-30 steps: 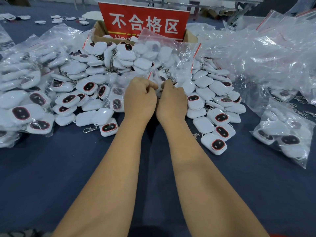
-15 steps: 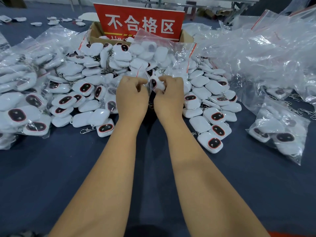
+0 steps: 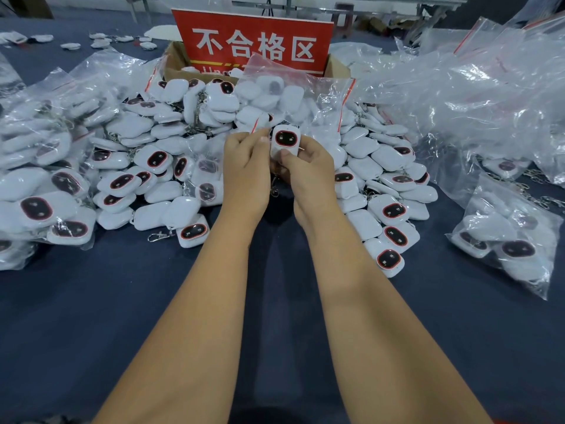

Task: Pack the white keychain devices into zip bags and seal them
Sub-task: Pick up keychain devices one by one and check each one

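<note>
A big heap of white keychain devices [image 3: 159, 160] with black oval faces lies across the dark blue table [image 3: 91, 301]. My right hand [image 3: 308, 169] pinches one white device [image 3: 286, 142], face up, its chain hanging below. My left hand [image 3: 246, 166] is close beside it, its fingers pinching the red-striped edge of a clear zip bag [image 3: 293, 96] that holds several devices and leans on the heap.
Filled zip bags lie at the left [image 3: 42, 179] and at the right [image 3: 507, 234]. A mound of empty clear bags [image 3: 458, 87] fills the back right. A cardboard box [image 3: 174, 61] with a red sign [image 3: 253, 44] stands behind the heap.
Both hands drew back slightly from the heap. My right hand has lifted one device into plain sight, face up, where before both fists were down among the devices.
</note>
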`<state>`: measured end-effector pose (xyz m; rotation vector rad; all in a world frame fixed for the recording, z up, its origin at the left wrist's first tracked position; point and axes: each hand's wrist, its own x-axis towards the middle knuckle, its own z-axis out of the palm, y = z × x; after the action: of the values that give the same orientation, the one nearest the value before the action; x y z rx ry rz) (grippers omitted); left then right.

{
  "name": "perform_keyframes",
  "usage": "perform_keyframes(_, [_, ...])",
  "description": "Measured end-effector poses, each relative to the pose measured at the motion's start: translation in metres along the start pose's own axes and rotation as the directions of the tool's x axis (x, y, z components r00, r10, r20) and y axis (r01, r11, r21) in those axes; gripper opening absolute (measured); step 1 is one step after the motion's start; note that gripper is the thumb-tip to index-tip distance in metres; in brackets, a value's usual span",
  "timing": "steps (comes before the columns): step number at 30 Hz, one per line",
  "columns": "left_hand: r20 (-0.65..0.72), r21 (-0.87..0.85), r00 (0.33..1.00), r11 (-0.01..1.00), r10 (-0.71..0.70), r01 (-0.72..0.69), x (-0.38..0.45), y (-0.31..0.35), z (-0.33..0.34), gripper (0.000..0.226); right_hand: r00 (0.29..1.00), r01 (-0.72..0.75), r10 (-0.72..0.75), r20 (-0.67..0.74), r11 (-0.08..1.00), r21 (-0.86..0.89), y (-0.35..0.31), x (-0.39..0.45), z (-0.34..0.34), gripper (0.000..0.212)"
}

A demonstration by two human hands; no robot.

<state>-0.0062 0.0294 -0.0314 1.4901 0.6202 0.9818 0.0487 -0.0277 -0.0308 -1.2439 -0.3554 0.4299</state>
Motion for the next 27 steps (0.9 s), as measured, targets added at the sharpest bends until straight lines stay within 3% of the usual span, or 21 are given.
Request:
perform_keyframes(8, [0.025,0.168,0.999,0.985,0.039,-0.043,0.0021,-0.0032,-0.0025,0.026,0.999,-0.018,0.021,0.036,0.996,-0.088,0.0022,-0.0024,0.0010,0.026])
perform_keyframes(14, [0.022,0.177,0.999,0.983,0.048,-0.051,-0.0005,-0.0021,-0.0055,0.016,0.998,-0.047,0.049,0.039,0.998,-0.046,0.0018,-0.0024,-0.0006,0.022])
perform_keyframes(21, [0.024,0.228,0.995,0.968,0.098,-0.101,0.0030,-0.0051,-0.0041,0.022,0.997,-0.048,0.051,0.060,0.997,-0.053,0.0060,0.0016,0.0012,0.023])
perform_keyframes(27, [0.047,0.284,0.990,0.948,0.136,-0.144,0.0021,-0.0043,-0.0049,0.025,0.995,-0.082,0.078,0.061,0.995,0.062,0.0036,0.0001,0.0013,0.023])
